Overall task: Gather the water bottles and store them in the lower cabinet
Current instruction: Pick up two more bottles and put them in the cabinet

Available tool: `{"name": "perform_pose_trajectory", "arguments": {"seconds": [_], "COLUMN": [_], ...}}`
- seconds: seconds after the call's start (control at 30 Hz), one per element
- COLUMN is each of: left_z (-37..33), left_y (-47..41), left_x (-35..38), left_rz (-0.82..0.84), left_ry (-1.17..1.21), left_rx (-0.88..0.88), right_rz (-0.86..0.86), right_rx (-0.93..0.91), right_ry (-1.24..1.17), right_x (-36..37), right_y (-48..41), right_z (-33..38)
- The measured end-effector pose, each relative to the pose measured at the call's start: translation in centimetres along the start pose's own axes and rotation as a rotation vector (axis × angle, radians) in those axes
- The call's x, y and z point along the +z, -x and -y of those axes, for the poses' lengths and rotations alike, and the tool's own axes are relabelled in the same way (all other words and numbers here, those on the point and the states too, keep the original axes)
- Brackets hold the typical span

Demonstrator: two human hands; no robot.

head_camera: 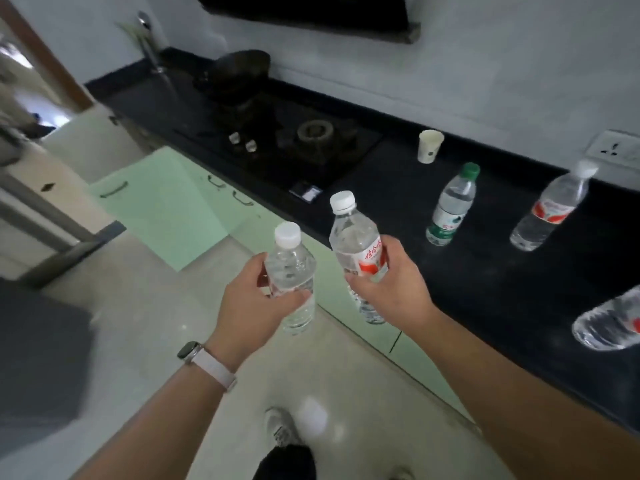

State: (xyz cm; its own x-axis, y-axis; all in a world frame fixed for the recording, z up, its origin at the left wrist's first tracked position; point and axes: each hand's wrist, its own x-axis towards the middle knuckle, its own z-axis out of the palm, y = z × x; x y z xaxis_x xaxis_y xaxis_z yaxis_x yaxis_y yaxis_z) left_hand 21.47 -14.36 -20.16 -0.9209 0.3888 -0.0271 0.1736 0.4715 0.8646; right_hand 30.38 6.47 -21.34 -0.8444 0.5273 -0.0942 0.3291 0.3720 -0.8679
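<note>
Here, left hand (254, 299) gripping unlabelled bottle (292, 271), right hand (388, 282) gripping red-labelled bottle (356, 244), writing unreadable

A home kitchen: a black counter (450, 289) holds a built-in gas hob (294, 143) with a dark wok (242, 69), pale green cabinet doors (166, 206) below, a range hood (311, 12) above.

The bottle (358, 251) in the right hand (388, 282) bears red script on its label, too blurred to read.

3 bottles (450, 206) on counter (485, 271), cup (429, 146) behind.
</note>
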Motion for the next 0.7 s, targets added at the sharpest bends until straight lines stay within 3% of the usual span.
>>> {"name": "perform_pose_trajectory", "arguments": {"seconds": [0.7], "left_z": [18.8], "left_y": [-13.3], "left_x": [-31.5], "left_rz": [-0.491], "left_ry": [0.169], "left_rx": [-0.221], "right_rz": [0.342], "right_rx": [-0.26], "right_ry": [0.074], "right_x": [32.9], "right_y": [-14.6], "right_z": [23.5]}}
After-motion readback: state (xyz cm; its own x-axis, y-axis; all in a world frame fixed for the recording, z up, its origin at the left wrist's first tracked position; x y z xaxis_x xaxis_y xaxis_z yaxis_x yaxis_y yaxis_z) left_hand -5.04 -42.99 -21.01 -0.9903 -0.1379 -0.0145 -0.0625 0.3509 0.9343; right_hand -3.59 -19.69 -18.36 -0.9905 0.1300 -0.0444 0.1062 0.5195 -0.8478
